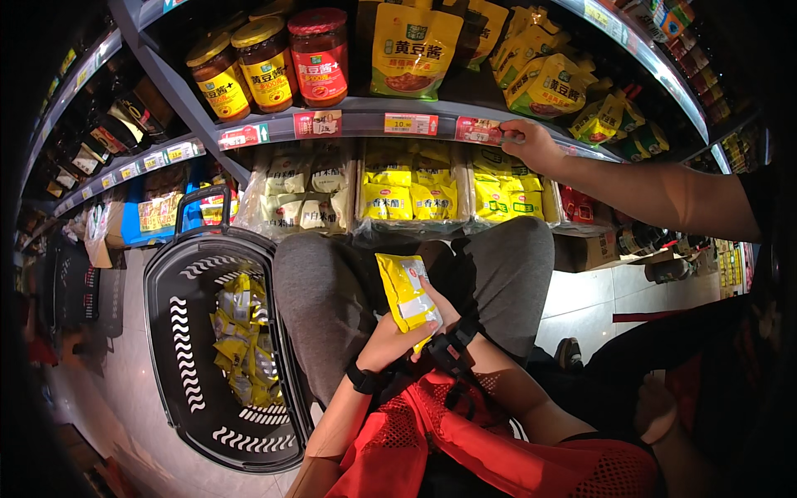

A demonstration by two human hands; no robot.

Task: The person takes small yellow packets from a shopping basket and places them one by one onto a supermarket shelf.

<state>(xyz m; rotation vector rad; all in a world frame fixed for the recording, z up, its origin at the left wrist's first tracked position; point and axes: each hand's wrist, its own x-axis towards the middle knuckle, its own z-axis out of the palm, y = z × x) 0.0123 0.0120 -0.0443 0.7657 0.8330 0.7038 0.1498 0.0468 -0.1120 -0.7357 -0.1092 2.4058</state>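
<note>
Above my lap I hold a yellow and silver-white pouch (402,286) tilted upright. My left hand (392,339) is closed on its lower left edge. From the other side my right hand (440,304) grips it, with some fingers hidden behind the pouch. To my left stands a black shopping basket (166,332) with several similar yellow pouches (246,344) heaped inside. In front of my knees, open cartons on the low shelf hold yellow pouches (413,189), more yellow-green pouches (508,192) and white pouches (305,192).
Glass jars (264,66) and large yellow spouted bags (413,51) line the shelf above. A co-worker's hand (531,144) touches a price tag on the shelf edge (365,123) at right. That person's other hand (656,407) is lower right. The basket handle (202,192) stands raised.
</note>
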